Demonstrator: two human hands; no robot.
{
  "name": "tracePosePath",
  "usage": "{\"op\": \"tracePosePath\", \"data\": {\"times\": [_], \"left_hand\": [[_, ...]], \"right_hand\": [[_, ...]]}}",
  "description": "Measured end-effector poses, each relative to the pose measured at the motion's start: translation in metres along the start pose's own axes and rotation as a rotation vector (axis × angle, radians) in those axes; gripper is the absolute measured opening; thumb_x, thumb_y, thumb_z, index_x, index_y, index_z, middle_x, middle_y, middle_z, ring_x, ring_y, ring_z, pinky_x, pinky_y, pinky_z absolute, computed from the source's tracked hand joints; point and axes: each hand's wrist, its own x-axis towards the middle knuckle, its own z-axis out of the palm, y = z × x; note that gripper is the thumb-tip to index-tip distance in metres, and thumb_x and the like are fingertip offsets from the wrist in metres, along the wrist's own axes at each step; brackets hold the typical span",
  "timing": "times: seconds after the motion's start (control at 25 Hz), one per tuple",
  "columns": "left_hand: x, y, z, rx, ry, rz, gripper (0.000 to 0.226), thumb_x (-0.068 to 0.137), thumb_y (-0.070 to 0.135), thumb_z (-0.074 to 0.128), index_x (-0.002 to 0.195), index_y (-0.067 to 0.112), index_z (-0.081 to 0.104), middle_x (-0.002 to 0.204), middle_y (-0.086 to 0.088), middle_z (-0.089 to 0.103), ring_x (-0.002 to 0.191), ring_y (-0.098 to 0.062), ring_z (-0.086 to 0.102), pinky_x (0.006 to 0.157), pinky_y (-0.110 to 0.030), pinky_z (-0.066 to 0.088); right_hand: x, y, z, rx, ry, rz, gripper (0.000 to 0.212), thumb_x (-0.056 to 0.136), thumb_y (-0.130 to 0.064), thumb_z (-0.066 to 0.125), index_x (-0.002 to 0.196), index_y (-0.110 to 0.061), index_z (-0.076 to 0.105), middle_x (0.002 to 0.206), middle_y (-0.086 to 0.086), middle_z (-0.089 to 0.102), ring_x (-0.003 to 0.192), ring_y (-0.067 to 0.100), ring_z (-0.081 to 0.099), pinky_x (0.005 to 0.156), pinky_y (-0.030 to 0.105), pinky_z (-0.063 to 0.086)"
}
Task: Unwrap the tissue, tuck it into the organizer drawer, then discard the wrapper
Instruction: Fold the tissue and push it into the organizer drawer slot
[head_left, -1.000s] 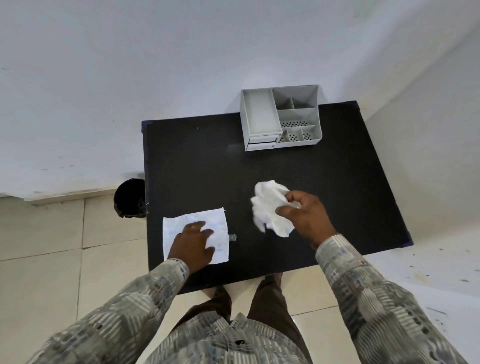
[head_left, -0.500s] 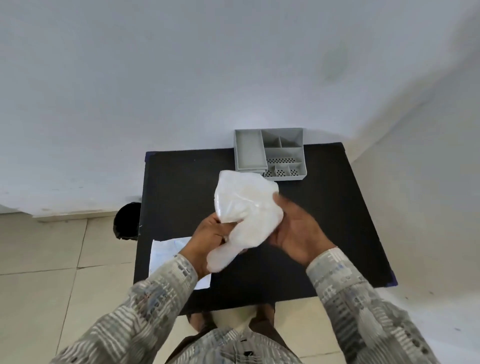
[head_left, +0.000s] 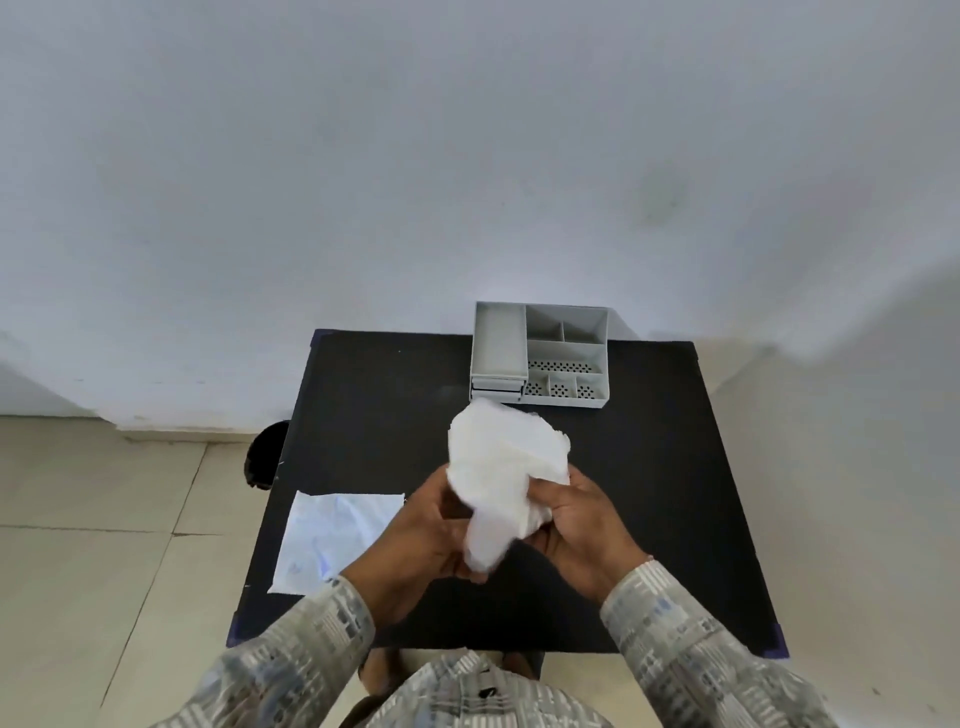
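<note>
A crumpled white tissue (head_left: 501, 470) is held up above the black table (head_left: 649, 493), bunched between both hands. My left hand (head_left: 421, 540) grips its lower left side and my right hand (head_left: 584, 525) grips its right side. The flat white wrapper (head_left: 332, 538) lies on the table's near left part, touched by neither hand. A grey organizer (head_left: 540, 358) with several compartments stands at the table's far edge against the wall. Its small drawers (head_left: 496, 391) sit at the front left, and look shut.
A black bin (head_left: 265, 454) stands on the tiled floor just left of the table. A white wall rises behind the table. My patterned sleeves fill the bottom of the view.
My left hand left the wrapper and joined the right hand on the tissue. The tissue was lifted off the table and is now bunched between both hands.
</note>
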Motion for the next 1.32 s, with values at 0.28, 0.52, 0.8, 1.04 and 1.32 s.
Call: {"op": "tracePosePath", "data": {"times": [0.28, 0.52, 0.8, 1.04, 1.32], "left_hand": [[0.020, -0.001, 0.040, -0.312, 0.349, 0.082, 0.045, 0.084, -0.003, 0.081, 0.125, 0.013, 0.071, 0.112, -0.011, 0.083, 0.102, -0.032, 0.080, 0.083, -0.049, 0.066], [0.022, 0.022, 0.056, -0.433, 0.381, 0.094, 0.032, 0.090, 0.011, 0.078, 0.122, 0.009, 0.072, 0.110, -0.013, 0.082, 0.100, -0.034, 0.080, 0.084, -0.050, 0.066], [0.044, 0.041, 0.026, -0.543, 0.448, 0.099, 0.021, 0.090, -0.003, 0.073, 0.110, 0.003, 0.075, 0.099, -0.015, 0.080, 0.085, -0.030, 0.076, 0.070, -0.040, 0.066], [0.068, 0.061, -0.004, -0.503, 0.497, 0.118, 0.025, 0.090, -0.012, 0.070, 0.103, 0.008, 0.076, 0.101, -0.012, 0.081, 0.087, -0.027, 0.079, 0.073, -0.041, 0.065], [0.084, 0.088, -0.086, -0.081, 0.141, -0.029, 0.052, 0.086, 0.030, 0.083, 0.135, 0.023, 0.066, 0.129, -0.005, 0.076, 0.115, -0.031, 0.075, 0.096, -0.053, 0.061]], "right_hand": [[-0.018, -0.023, -0.024, -0.280, -0.252, -0.059, 0.045, 0.091, -0.022, 0.077, 0.134, -0.026, 0.064, 0.125, 0.004, 0.077, 0.113, 0.028, 0.075, 0.095, 0.055, 0.061], [-0.011, -0.039, -0.039, -0.422, -0.305, -0.144, 0.053, 0.082, 0.008, 0.078, 0.129, -0.014, 0.064, 0.120, 0.010, 0.079, 0.111, 0.028, 0.076, 0.094, 0.048, 0.062], [-0.001, -0.046, -0.033, 0.123, -0.417, 0.131, 0.055, 0.087, -0.006, 0.077, 0.139, -0.012, 0.059, 0.134, 0.021, 0.071, 0.122, 0.041, 0.069, 0.103, 0.062, 0.053], [0.007, -0.036, -0.013, -0.430, -0.153, -0.157, 0.028, 0.100, -0.003, 0.062, 0.116, -0.023, 0.074, 0.113, 0.002, 0.081, 0.106, 0.022, 0.077, 0.082, 0.036, 0.065], [0.020, -0.040, -0.002, -0.573, -0.094, -0.162, 0.025, 0.099, -0.010, 0.066, 0.113, -0.028, 0.077, 0.109, 0.002, 0.081, 0.101, 0.025, 0.078, 0.086, 0.047, 0.065]]}}
